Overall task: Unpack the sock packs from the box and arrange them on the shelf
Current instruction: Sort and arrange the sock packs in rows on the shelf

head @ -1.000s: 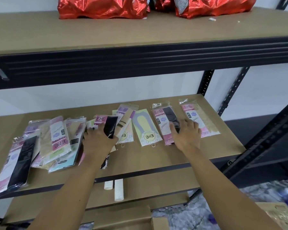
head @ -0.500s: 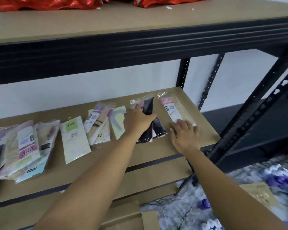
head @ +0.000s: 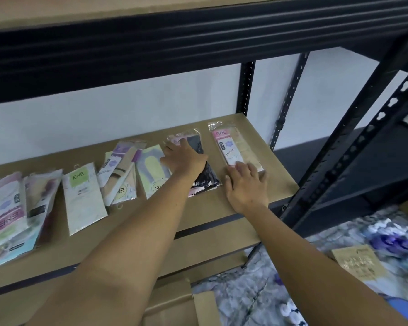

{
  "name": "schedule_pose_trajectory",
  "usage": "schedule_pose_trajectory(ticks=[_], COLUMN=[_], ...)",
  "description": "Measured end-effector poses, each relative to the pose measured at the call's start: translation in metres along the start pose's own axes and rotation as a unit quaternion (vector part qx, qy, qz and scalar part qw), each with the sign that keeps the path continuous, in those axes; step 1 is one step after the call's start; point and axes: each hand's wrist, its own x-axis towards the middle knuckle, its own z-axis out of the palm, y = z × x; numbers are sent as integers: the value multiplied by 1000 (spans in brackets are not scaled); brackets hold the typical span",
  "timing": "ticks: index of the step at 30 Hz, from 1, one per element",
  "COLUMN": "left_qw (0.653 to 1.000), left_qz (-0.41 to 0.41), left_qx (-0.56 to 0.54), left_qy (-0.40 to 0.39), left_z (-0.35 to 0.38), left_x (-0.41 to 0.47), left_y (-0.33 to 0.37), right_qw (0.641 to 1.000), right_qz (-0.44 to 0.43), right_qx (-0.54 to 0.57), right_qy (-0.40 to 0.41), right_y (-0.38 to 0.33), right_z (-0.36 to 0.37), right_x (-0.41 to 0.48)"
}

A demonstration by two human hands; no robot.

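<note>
Several flat sock packs lie in a row on the brown shelf board [head: 276,184]. My left hand [head: 184,158] lies flat, fingers spread, on the black sock pack [head: 206,177], which sits on another dark pack. My right hand [head: 245,184] rests with straight fingers on the near end of the beige pack with a pink label [head: 233,147] at the far right. To the left lie a yellow-and-lilac pack [head: 151,170], a tilted overlapped pair [head: 118,172], a white pack with a green label [head: 83,198] and a loose heap [head: 14,215]. The cardboard box [head: 179,307] stands below, its inside hidden.
A black metal beam [head: 198,43] of the upper shelf hangs low over the board. Black perforated uprights [head: 353,147] stand at the right. A floral floor covering [head: 339,255] with a brown paper packet [head: 358,262] lies below right. A lower shelf board [head: 210,245] sits underneath.
My left hand carried the black pack from the left heap to the right and laid it on the dark pack. My right hand slid right onto the beige pack. The view swung right.
</note>
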Motion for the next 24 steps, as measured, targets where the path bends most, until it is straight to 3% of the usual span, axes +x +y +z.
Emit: schedule_pose_trajectory(ticks=[4, 12, 18, 24], left_qw=[999, 999, 987, 982], left_qz=[-35, -20, -30, 45], left_qx=[-6, -34, -158, -181], left_qy=[4, 9, -4, 11], left_z=[4, 7, -10, -48], left_x=[-1, -8, -11, -36], left_y=[-2, -8, -16, -92], right_qw=[1000, 1000, 1000, 995], right_qz=[-4, -6, -15, -8], right_qx=[-4, -16, 7, 60], right_qy=[-3, -4, -12, 80], right_y=[0, -2, 1, -12], right_z=[-1, -1, -5, -17], right_x=[0, -2, -2, -10])
